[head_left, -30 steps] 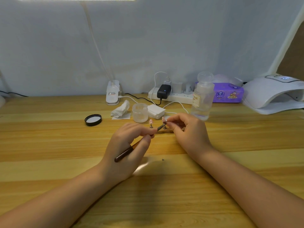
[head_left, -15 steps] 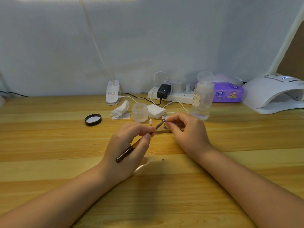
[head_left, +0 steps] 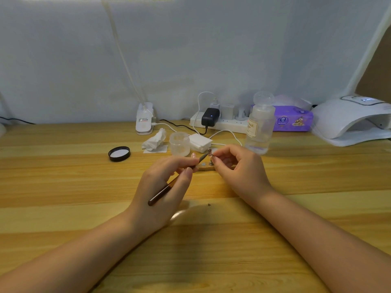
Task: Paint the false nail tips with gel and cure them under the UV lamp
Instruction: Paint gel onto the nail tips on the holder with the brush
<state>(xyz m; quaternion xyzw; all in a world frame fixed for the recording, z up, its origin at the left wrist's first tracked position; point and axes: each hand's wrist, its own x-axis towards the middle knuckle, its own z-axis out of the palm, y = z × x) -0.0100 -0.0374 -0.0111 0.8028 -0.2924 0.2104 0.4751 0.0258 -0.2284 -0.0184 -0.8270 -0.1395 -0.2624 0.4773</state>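
Observation:
My left hand (head_left: 163, 187) grips a dark-handled gel brush (head_left: 167, 188), its tip raised to a false nail tip (head_left: 209, 151). That tip stands on a small metal peg, which my right hand (head_left: 239, 170) pinches by thumb and forefinger. The peg rests on a wooden holder strip (head_left: 206, 167) lying between my hands; a pink nail tip (head_left: 193, 155) stands on it behind my left fingers. The white UV lamp (head_left: 351, 119) sits at the far right of the wooden table (head_left: 63, 187).
Behind my hands stand a frosted jar (head_left: 179, 143), its black lid (head_left: 119, 153) off to the left, a crumpled tissue (head_left: 154, 140), a stack of white pads (head_left: 200, 142) and a clear pump bottle (head_left: 260, 125). A power strip (head_left: 220, 122), purple tissue pack (head_left: 293, 119) and lamp clamp (head_left: 145, 119) line the wall.
The brush tip has lifted slightly up and right against the nail tip on the peg. Both hands stay almost in place.

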